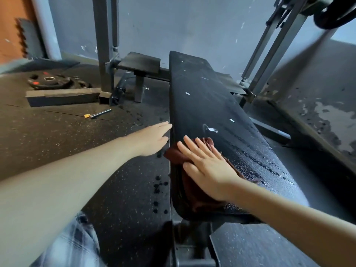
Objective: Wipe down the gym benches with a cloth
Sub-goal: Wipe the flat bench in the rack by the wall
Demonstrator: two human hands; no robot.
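Note:
A long black padded gym bench (208,105) runs away from me in the middle of the head view, its surface wet and scuffed with white marks. A dark red cloth (192,187) lies on the near left part of the pad and hangs over its left edge. My right hand (206,166) presses flat on the cloth with fingers straight and spread. My left hand (154,138) reaches out with straight fingers, its fingertips touching the bench's left edge just beyond the cloth.
Grey steel rack uprights (105,43) stand behind the bench on both sides. Weight plates (52,81) lie on the speckled rubber floor at the left, with a foam block (63,97) and a metal pin (98,114) nearby. Water drops dot the floor beside the bench.

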